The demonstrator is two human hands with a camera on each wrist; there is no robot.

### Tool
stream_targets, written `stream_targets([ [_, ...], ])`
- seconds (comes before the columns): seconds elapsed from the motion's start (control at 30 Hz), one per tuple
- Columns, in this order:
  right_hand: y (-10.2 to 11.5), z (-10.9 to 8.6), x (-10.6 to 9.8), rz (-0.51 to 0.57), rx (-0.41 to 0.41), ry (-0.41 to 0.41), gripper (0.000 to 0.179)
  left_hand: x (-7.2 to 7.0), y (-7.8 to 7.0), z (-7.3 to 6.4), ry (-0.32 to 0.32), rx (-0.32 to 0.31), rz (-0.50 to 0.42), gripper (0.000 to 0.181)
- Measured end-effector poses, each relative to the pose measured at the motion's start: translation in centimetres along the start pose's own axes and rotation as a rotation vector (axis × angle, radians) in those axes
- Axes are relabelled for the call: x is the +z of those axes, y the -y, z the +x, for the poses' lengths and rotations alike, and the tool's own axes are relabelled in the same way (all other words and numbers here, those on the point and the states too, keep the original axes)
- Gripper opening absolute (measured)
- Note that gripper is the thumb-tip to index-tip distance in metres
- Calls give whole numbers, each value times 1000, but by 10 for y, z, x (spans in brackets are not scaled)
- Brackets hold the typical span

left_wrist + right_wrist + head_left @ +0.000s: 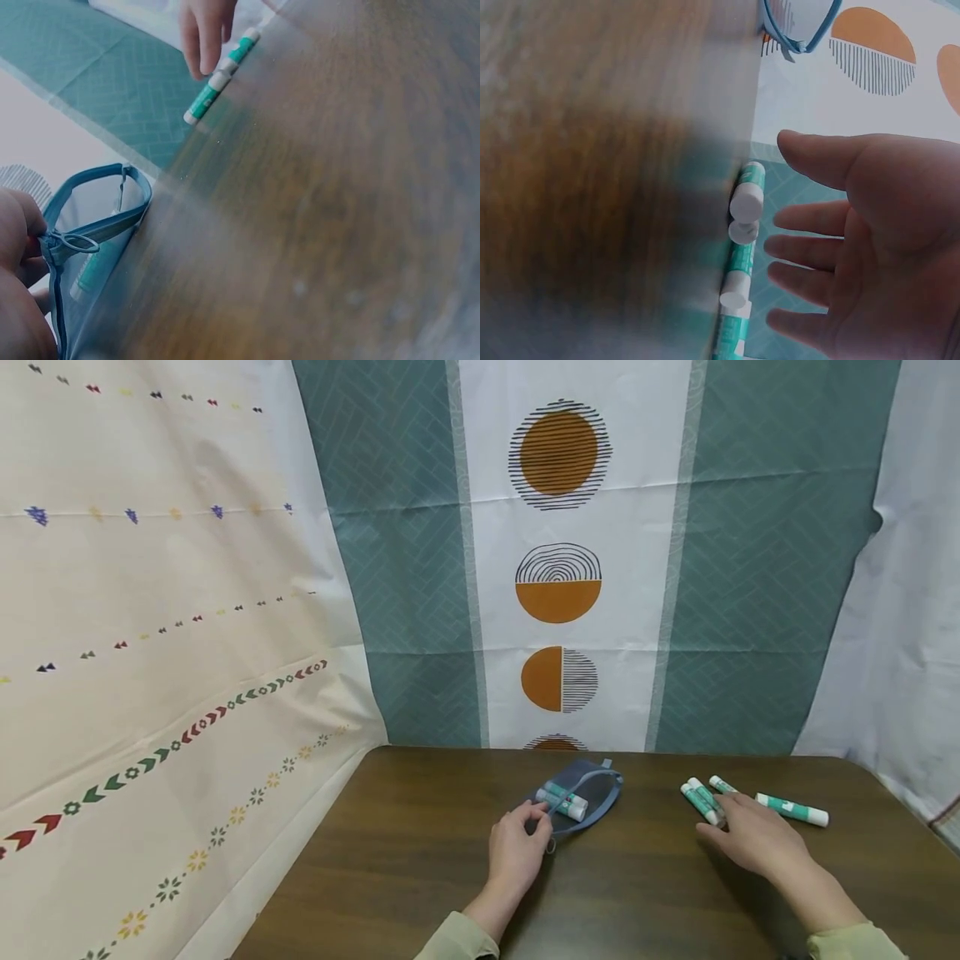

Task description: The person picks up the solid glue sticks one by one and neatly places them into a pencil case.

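Note:
My left hand (516, 852) pinches the near edge of a blue see-through zip pouch (617, 783), its mouth spread apart. Inside the pouch lie green-and-white glue sticks (566, 802). The pouch's zip pull ring (79, 242) hangs by the left fingers in the left wrist view. Over to the right, my right hand (757, 839) hovers with fingers spread just above a side-by-side pair of glue sticks (701, 800). In the right wrist view, its palm (900, 225) holds nothing, and the sticks (747, 202) lie just past the fingertips.
Another glue stick (722, 784) lies behind the right fingers, partly hidden. A longer one (792, 809) rests right of that hand. The brown wooden table (390, 827) ends at a patterned cloth (558, 693) behind and a cream cloth (187, 693) on the left.

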State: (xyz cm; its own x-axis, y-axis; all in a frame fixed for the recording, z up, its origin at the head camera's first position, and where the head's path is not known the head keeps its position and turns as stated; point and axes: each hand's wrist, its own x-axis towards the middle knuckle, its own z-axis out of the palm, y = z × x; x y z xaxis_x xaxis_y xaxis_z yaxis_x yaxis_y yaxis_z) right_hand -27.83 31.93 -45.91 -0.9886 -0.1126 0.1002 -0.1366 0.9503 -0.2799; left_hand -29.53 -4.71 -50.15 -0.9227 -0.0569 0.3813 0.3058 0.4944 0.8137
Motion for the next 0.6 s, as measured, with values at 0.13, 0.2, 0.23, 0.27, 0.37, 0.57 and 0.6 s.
stream_targets([
  [0.13, -2, 1, 0, 4, 10, 23, 76, 1, -1, -1, -6, -5, -5, 13],
  [0.2, -3, 2, 1, 4, 10, 27, 74, 0, 0, -1, -7, -12, -7, 13],
  [0.23, -4, 2, 1, 6, 9, 26, 73, 0, 0, -1, -10, -10, -6, 13],
  [0.27, -4, 2, 2, 6, 8, 22, 72, 0, 0, -2, -10, -9, -7, 13],
  [0.37, -5, 3, 2, 12, 5, 16, 70, 0, 0, -1, -10, -4, -10, 11],
  [0.57, -6, 3, 3, 29, 4, 15, 64, 1, 0, 0, -4, -9, -2, 10],
  [0.6, -5, 3, 3, 30, 5, 10, 62, 1, 0, 0, -4, -7, 1, 10],
])
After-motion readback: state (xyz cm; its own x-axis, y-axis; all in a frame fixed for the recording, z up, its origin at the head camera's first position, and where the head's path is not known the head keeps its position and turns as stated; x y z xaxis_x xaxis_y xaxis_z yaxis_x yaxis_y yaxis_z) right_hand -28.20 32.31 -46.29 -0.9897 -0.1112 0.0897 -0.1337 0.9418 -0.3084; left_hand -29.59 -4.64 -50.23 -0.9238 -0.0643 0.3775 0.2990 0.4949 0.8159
